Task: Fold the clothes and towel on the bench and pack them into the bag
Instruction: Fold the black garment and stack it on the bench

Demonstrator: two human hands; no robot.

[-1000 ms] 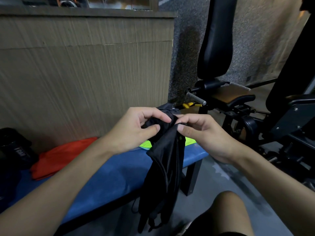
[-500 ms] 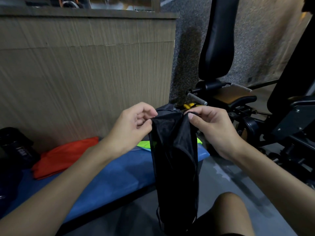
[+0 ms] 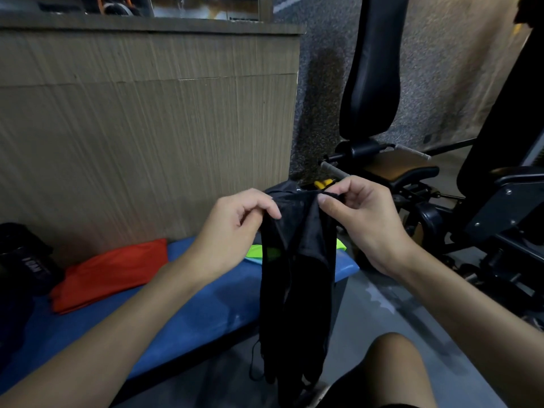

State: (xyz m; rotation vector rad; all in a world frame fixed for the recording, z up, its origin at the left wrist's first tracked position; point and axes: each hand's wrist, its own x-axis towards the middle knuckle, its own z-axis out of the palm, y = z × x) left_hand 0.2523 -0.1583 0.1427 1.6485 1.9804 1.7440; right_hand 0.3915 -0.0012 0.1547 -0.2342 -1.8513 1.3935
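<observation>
- Currently folding step: left hand (image 3: 235,222) and right hand (image 3: 362,213) each pinch a top corner of the limp black fabric garment (image 3: 297,275), which hangs over the blue padded worktop (image 3: 191,313) edge.
- Folded orange cloth (image 3: 109,272) lies at 9 o'clock.
- Next likely: spread flat, fold.

The garment (image 3: 297,275) is seen in plain black, and the bag (image 3: 23,257) is likewise black, marked with faint pale lettering. The surface (image 3: 188,313) is coloured a solid blue, against which a plain orange-red cloth (image 3: 109,272) and a neon green-yellow cloth (image 3: 254,251) are set. The wall panel (image 3: 147,136) is streaked with fine vertical lines in grey-brown, the wall (image 3: 321,83) beside it is speckled grey, and the backrest (image 3: 371,69) is black above a brown seat pad (image 3: 391,166).
</observation>
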